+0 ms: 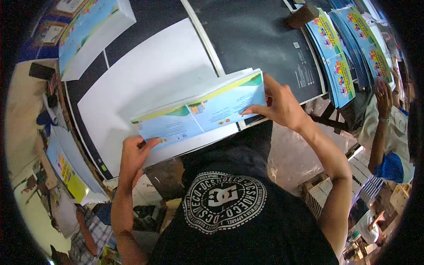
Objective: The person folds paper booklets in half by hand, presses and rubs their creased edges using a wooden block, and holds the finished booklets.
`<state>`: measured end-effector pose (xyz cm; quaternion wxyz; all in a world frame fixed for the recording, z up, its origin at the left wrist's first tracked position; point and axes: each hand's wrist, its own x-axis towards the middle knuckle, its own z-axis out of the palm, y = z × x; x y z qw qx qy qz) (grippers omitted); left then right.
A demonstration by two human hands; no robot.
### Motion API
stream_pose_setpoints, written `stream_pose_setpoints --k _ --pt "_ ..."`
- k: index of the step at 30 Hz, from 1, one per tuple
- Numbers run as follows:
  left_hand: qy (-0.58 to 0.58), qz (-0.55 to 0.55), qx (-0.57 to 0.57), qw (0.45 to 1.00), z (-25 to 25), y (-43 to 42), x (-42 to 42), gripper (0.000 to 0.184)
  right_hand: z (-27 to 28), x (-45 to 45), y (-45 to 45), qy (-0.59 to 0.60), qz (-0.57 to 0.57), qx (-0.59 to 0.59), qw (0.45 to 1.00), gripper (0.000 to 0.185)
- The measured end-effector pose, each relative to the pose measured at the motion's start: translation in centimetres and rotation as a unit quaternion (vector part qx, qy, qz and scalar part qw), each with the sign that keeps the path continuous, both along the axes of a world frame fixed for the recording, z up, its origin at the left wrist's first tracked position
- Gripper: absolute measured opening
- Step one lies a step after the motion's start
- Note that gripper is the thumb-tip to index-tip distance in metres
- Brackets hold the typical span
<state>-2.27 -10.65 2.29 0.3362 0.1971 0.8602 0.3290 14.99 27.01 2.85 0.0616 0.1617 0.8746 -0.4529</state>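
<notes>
A stack of long printed sheets [198, 108], light blue with green and yellow bands, stands tilted over a large white sheet [145, 66] on the dark table. At the stack's left lower corner my left hand [136, 157] pinches the edge between thumb and fingers. My right hand [282, 104] grips the right end, its thumb on the printed face and its fingers behind. Small text and icons show on the printed face. The sheets behind the front one are mostly hidden.
A thick printed stack [95, 37] lies at the upper left. Yellow-and-blue printed stacks [335, 62] lie at the right, with a brown block [302, 17] by them. Another printed stack [66, 172] is at the lower left. A co-worker's arm [380, 119] reaches in at the right; other people are around.
</notes>
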Motion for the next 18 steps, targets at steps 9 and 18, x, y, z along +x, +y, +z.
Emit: stream_pose_setpoints --k 9,18 --pt "0.037 -0.044 -0.031 0.998 -0.6 -0.8 -0.5 0.029 3.5 0.3 -3.9 0.357 -0.085 0.284 0.886 0.109" --pt "-0.015 -0.011 -0.043 0.999 0.4 -0.1 -0.3 0.036 0.3 -7.6 -13.5 0.237 0.091 0.342 0.905 0.068"
